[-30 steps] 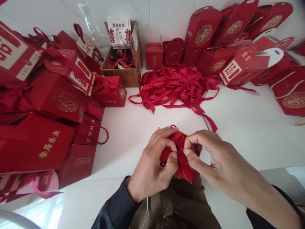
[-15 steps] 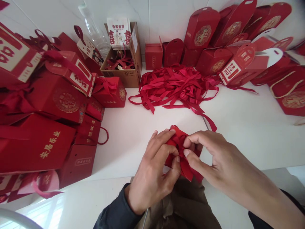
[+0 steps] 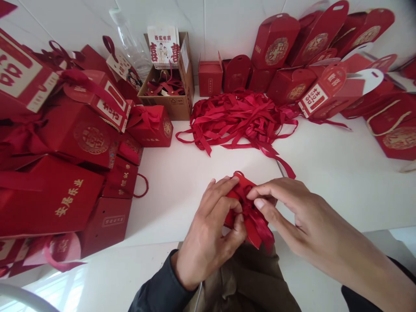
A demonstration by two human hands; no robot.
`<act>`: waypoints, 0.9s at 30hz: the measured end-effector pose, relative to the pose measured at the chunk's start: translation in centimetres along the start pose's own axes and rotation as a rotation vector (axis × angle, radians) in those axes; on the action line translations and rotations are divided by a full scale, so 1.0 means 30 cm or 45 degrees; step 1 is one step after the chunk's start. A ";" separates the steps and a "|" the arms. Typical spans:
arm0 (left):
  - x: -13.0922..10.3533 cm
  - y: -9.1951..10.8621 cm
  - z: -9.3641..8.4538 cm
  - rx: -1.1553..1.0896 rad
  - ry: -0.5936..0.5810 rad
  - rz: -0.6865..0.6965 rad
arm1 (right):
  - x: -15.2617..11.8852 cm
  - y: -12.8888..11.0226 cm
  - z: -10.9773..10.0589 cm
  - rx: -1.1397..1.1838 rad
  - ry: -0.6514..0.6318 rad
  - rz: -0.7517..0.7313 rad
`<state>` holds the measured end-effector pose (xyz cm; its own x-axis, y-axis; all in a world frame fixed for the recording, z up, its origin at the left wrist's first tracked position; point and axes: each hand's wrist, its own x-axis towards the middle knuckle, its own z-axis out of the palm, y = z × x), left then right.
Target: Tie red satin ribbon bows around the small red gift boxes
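A small red gift box (image 3: 242, 184) is between my hands at the table's front edge, with a red ribbon (image 3: 260, 223) gathered in a bow or knot on its top. My left hand (image 3: 216, 225) is closed, thumb and index finger pinching the ribbon at the knot's left side, its other fingers lying along the box. From the right, my right hand (image 3: 289, 208) has thumb and index fingertips close together at the ribbon near the knot; its remaining fingers curl behind, partly hidden. Ribbon tails hang toward my lap.
A heap of loose red ribbons (image 3: 240, 119) lies beyond the box. Stacked red gift boxes (image 3: 78, 190) fill the left side. More boxes (image 3: 276, 41) stand along the wall at right. A cardboard box (image 3: 180, 106) with printed cards and a clear plastic bottle (image 3: 130, 43) stand at the back.
My right thumb and index finger have shifted slightly at the knot. The ribbon tails now lie bunched closer together over the box's front. The left hand has hardly moved.
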<state>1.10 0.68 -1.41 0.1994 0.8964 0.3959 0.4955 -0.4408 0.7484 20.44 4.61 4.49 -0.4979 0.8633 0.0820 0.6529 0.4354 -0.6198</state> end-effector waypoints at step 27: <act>0.010 -0.004 0.005 -0.051 0.033 -0.012 | 0.004 0.033 0.006 -0.049 0.055 -0.013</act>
<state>1.23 1.01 -1.47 0.1725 0.8993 0.4020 0.4629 -0.4342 0.7728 20.91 5.10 3.73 -0.4801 0.8687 0.1222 0.6699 0.4530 -0.5882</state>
